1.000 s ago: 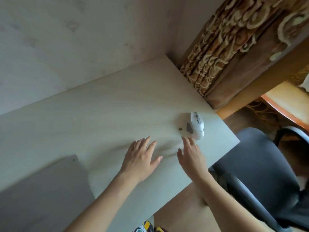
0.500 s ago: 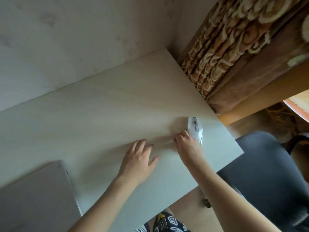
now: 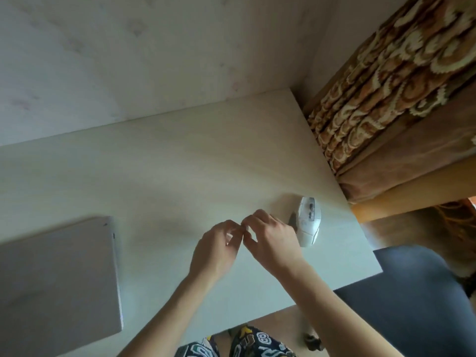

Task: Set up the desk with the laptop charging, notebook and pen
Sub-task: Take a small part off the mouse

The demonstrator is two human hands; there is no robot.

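Observation:
A closed grey laptop (image 3: 56,279) lies flat at the desk's (image 3: 180,163) left front. No notebook, pen or charger is in view. My left hand (image 3: 219,249) and my right hand (image 3: 270,238) are raised just above the desk's front middle. Their fingertips meet and pinch a small pale object (image 3: 246,228); it is too small to identify. A white computer mouse (image 3: 307,222) sits right beside my right hand, apart from it.
A pale wall runs along the desk's back edge. A patterned brown curtain (image 3: 386,86) hangs past the right edge. A dark blue chair seat (image 3: 412,292) stands at the front right corner. My patterned shorts (image 3: 244,343) show below the front edge.
My right hand reached to a small dark piece beside the mouse, then drew back left. My left hand lifted off the desk and both hands' fingertips came together. The view shifted, showing more of the laptop.

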